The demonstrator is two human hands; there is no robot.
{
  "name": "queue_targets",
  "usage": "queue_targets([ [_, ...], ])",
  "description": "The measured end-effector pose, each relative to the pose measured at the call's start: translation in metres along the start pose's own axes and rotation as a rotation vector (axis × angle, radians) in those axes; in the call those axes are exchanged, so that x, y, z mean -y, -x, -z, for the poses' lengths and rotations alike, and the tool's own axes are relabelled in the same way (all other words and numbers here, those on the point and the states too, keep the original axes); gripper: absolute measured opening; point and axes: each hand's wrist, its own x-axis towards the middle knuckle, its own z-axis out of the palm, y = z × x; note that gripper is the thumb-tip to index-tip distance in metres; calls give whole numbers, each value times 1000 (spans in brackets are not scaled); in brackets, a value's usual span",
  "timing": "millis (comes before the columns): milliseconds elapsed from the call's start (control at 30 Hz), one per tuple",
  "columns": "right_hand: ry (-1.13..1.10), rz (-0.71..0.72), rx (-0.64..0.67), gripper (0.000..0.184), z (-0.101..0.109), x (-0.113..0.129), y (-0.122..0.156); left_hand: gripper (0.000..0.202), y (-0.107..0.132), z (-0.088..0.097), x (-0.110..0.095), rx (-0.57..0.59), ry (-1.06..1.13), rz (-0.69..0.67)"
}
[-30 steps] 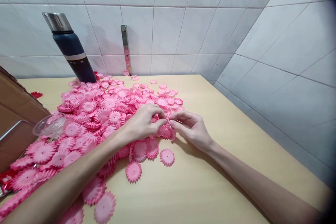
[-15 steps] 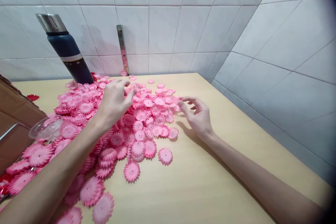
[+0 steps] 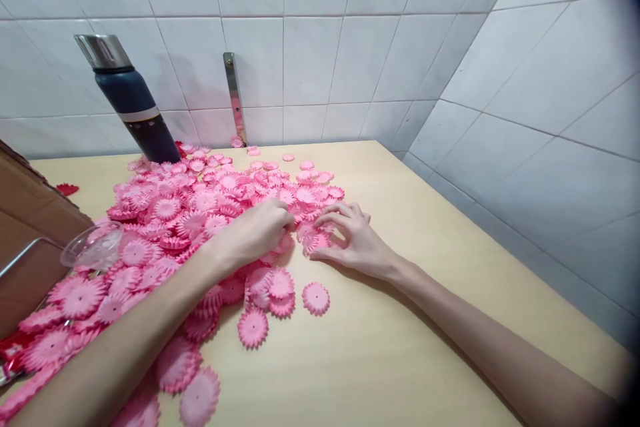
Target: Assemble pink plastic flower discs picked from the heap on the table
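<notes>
A big heap of pink paper flower discs (image 3: pixel 190 213) covers the left and middle of a pale wooden table (image 3: pixel 400 320). My left hand (image 3: pixel 260 227) rests on the heap's right part, its fingers curled down into the flowers. My right hand (image 3: pixel 345 237) lies close beside it at the heap's edge, fingers bent and spread over a few pink discs (image 3: pixel 315 239). The fingertips of both hands are partly hidden among the flowers. One loose pink disc (image 3: pixel 316 298) lies just in front of the hands.
A dark blue flask with a steel cap (image 3: pixel 130 103) stands at the back left. A clear plastic cup (image 3: pixel 93 247) lies on the heap's left side beside a brown cardboard box (image 3: pixel 30 220). White tiled walls close the back and right. A metal strip (image 3: pixel 234 97) is fixed to the back wall.
My left hand came back from the far side of the heap toward me and dropped onto the flowers. My right hand lowered from a raised, open pose onto the heap's edge.
</notes>
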Motion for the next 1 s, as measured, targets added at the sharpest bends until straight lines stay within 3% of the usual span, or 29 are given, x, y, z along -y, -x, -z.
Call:
queue_targets([
  [133,-230,-45,-6,30,-1,1,-1,25,3,15,12,-109,-178,141],
  [267,-514,-161,-142,26,-4,-6,-4,19,5,23,16,-111,-259,217],
  [400,-534,-193,-343,15,-5,-20,-9,17,5,15,15,-69,-199,189],
  [567,-573,-165,-482,24,-5,-31,-12,23,2,2,19,-66,-74,148],
  [700,-544,-84,-454,29,-6,-26,-9,33,3,3,23,-137,-102,169],
  [867,-445,57,-339,32,-4,-8,-4,30,2,12,15,-379,-330,207],
  [933,-464,56,-287,29,-4,-1,-3,23,2,11,10,-347,-222,174],
  [1000,-566,-15,-172,23,-3,5,-2,21,1,5,6,-191,-76,143],
])
